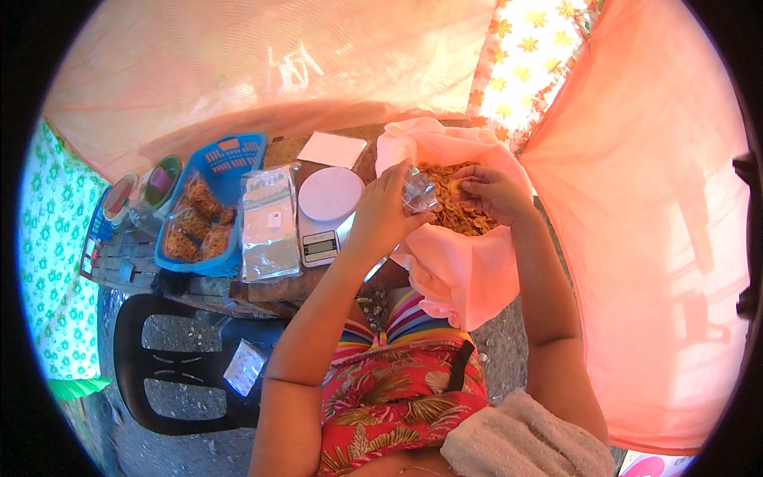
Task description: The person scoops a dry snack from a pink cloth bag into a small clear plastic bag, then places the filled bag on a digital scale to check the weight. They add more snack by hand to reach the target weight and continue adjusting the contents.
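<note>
My left hand (383,211) is closed on a clear plastic bag (419,193), held over the left side of a container lined with pink cloth (453,270). Brown, crispy-looking chips (469,224) fill the lined container. Just above them is my right hand (501,197), its fingers pinched together around what look like a few chips, close to the bag. A kitchen scale (321,247) with a round white plate (331,194) on top stands left of my left hand. Beside the scale lies a stack of flat, clear bags (269,226).
A blue plastic basket (253,151) holds several filled bags of chips (208,196). Farther left stand round tubs (161,181). A white rectangular sheet (332,149) lies behind the scale. A black chair (131,350) with a small packet (245,367) stands at lower left. Pink sheeting (644,238) hangs close on the right.
</note>
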{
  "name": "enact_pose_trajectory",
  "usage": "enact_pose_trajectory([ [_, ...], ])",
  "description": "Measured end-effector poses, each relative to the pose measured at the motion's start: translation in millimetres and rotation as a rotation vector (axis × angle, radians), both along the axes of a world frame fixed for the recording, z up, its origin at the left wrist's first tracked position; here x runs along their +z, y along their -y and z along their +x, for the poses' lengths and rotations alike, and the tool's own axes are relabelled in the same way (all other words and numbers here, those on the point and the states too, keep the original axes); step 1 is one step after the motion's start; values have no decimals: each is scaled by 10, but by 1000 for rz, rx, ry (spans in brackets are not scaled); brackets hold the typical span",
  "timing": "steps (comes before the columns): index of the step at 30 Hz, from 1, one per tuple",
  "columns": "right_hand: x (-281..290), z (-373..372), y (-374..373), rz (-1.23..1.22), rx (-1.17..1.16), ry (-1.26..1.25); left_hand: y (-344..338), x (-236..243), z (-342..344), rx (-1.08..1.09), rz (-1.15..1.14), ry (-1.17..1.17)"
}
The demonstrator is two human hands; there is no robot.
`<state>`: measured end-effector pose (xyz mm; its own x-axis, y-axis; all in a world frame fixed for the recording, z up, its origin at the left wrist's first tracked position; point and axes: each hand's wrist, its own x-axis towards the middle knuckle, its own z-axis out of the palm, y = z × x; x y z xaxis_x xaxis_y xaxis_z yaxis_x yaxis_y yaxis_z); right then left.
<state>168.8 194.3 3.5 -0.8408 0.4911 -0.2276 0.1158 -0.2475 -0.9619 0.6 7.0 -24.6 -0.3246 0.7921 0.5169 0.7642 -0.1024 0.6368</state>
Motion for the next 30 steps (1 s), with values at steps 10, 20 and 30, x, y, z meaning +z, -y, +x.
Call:
enact_pose_trajectory([
  [10, 349, -298, 475, 691, -38, -93, 12, 30, 19, 9, 5, 18],
  [20, 68, -160, 127, 1199, 48, 394, 57, 59, -70, 77, 94, -37],
  [30, -184, -109, -207, 819, 14, 379, 101, 45, -94, 62, 107, -13],
])
